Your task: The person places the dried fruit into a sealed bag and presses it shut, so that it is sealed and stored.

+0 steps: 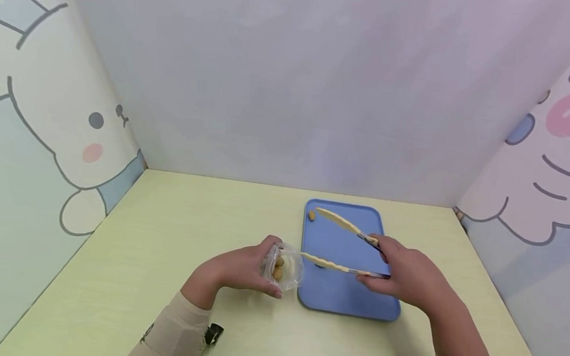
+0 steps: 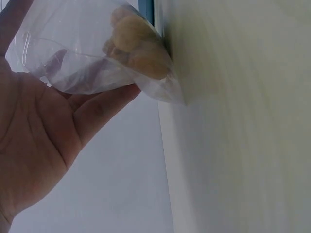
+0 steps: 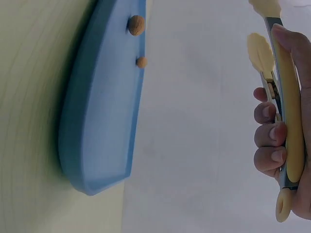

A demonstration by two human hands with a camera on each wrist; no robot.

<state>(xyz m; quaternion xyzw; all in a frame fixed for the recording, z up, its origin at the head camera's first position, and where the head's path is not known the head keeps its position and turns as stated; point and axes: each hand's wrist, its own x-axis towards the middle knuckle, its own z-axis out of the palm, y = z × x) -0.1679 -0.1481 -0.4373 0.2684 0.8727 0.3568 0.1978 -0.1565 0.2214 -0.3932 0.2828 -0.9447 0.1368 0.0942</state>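
My left hand (image 1: 249, 266) holds a clear plastic bag (image 1: 295, 267) by its sides, the mouth spread apart. Inside the bag lie several brown walnuts (image 2: 133, 36), which show through the film. My right hand (image 1: 404, 272) grips a pair of tongs (image 3: 291, 111) with cream-coloured heads, and their two arms stand wide apart with nothing between them. The tongs hover over a blue tray (image 1: 351, 298), the lower head close to the bag's edge. One walnut (image 1: 311, 216) sits at the tray's far left corner. Another walnut (image 3: 136, 25) on the tray shows in the right wrist view.
The tray rests on a pale yellow table (image 1: 188, 210), right of the middle. A plain light wall (image 1: 291, 90) rises behind the table, and side panels with cartoon animals (image 1: 70, 130) stand at left and right.
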